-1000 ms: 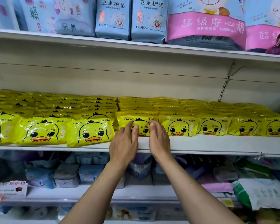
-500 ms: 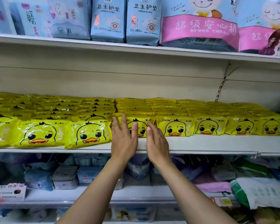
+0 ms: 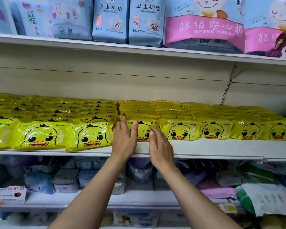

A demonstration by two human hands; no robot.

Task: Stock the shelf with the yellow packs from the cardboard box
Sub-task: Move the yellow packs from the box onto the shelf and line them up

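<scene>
Head view: both hands at the front edge of the middle shelf (image 3: 205, 148), fingers straight. Left hand (image 3: 124, 139) lies flat against the left side of the front yellow pack (image 3: 143, 130), released, grasping nothing. Right hand (image 3: 160, 146) is open too, in front of the pack's right side; contact unclear. The pack stands at the front of its column, set back from the shelf's front edge, in line with the packs to its right; the 3 front packs to its left sit nearer the edge. Cardboard box not in view. Step looks like squaring the pack: push with flat palms, evenly on both sides, keep the duck face forward, don't topple the row behind.
</scene>
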